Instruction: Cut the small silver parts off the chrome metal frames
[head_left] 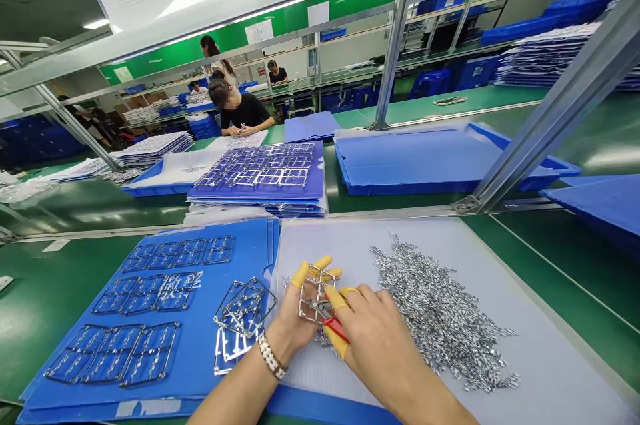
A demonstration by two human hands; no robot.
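Observation:
My left hand point(290, 322), with yellow finger covers, holds a square silver frame point(319, 273) with small parts joined inside it. Closed around red-handled cutting pliers point(336, 328), my right hand point(377, 338) also wears yellow finger covers. The pliers' jaws lie at the lower middle of the frame; whether they touch a bar I cannot tell. To the right, a big heap of small shiny metal pieces point(435, 305) rests on a whitish sheet point(350, 245). A loose stack of similar frames point(245, 308) lies left of my left wrist.
Rows of square frames point(127, 295) lie on a blue sheet point(200, 385) at left. Behind are stacked sheets bearing frames point(260, 165), a blue tray point(415, 158) and slanted metal posts point(555, 98). Across the bench sits a person point(245, 112) in a dark top.

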